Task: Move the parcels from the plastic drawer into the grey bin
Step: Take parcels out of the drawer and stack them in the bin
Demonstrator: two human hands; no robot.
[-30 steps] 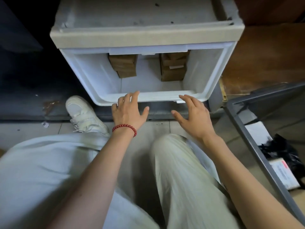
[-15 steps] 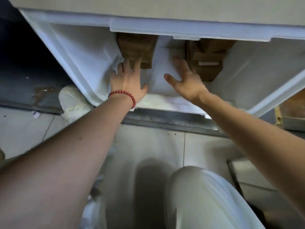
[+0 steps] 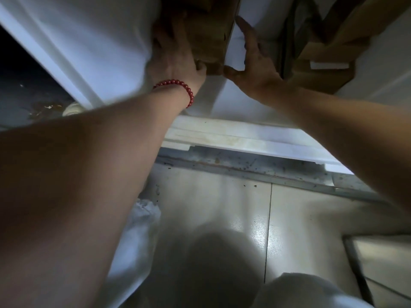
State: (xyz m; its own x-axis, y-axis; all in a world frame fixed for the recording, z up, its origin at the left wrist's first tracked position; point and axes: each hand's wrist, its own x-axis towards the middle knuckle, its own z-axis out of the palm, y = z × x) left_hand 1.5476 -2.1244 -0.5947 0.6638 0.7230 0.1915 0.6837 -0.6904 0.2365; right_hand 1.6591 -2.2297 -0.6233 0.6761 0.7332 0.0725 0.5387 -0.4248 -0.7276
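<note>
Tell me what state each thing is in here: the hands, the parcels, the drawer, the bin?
drawer: open, two parcels inside.
left parcel: in the drawer, between both hands.
right parcel: in the drawer, no hand holds it.
left hand: on the left parcel's left side; finger curl too blurred to tell.
right hand: fingers straight along its right side.
grey bin: only a corner shows.

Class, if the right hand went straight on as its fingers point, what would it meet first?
Likely the white inside of the plastic drawer: the right hand points into the gap between the left parcel and right parcel. Depth is unclear.
</note>
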